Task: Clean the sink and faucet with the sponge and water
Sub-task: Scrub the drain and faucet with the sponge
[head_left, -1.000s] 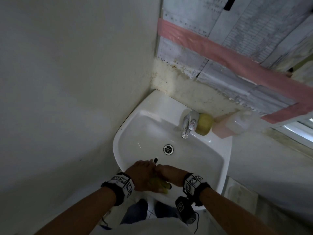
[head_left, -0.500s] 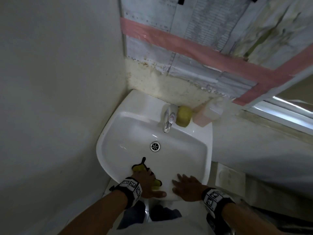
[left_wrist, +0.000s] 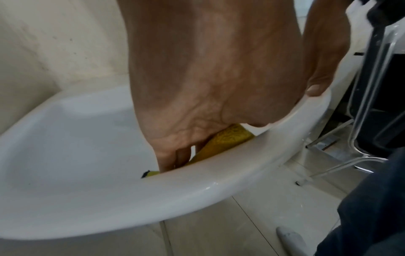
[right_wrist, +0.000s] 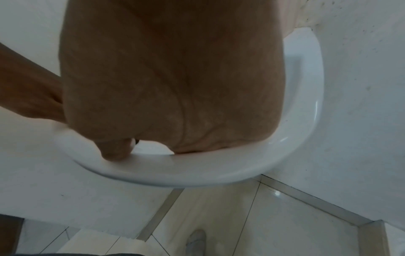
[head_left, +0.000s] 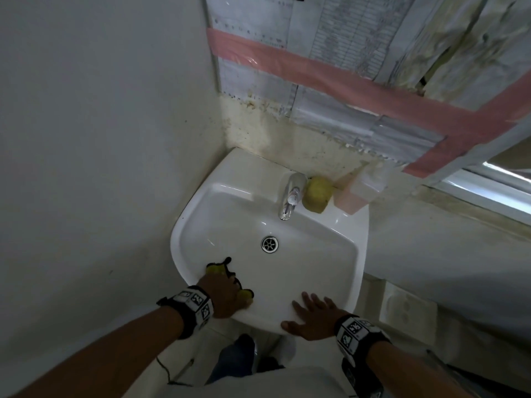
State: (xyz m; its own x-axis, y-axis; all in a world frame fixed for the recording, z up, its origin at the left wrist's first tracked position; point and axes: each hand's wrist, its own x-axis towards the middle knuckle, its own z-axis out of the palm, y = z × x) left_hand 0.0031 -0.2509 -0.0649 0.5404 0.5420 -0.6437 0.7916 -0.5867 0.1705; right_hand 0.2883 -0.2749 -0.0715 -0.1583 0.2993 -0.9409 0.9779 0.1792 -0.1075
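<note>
Head view: wiping with cloth (head_left: 216, 268) on near-left inner wall of sink (head_left: 362, 254), just under rim. Pressed there by left hand (head_left: 222, 294), fingers together, fairly straight, thumb on rim. Bracing with right hand (head_left: 313, 317), fingers spread flat on near rim. Likely mid-wipe. Next: sweep along wall toward drain (head_left: 269, 244) under steady pressure.

Bare arms, coded wristbands, dark trousers

On my feed the left hand (head_left: 222, 294) and right hand (head_left: 313, 315) are bare, as are both forearms. The left wristband (head_left: 191, 307) and right wristband (head_left: 356, 334) are broad black straps set with white tiles printed in black square codes. A black camera block (head_left: 362, 377) sits under the right band, and a thin black cable (head_left: 163, 372) runs by the left forearm. Lower down I see a pale shirt (head_left: 258, 383), dark blue trousers (head_left: 232, 360) and a grey shoe (right_wrist: 196, 242).
</note>
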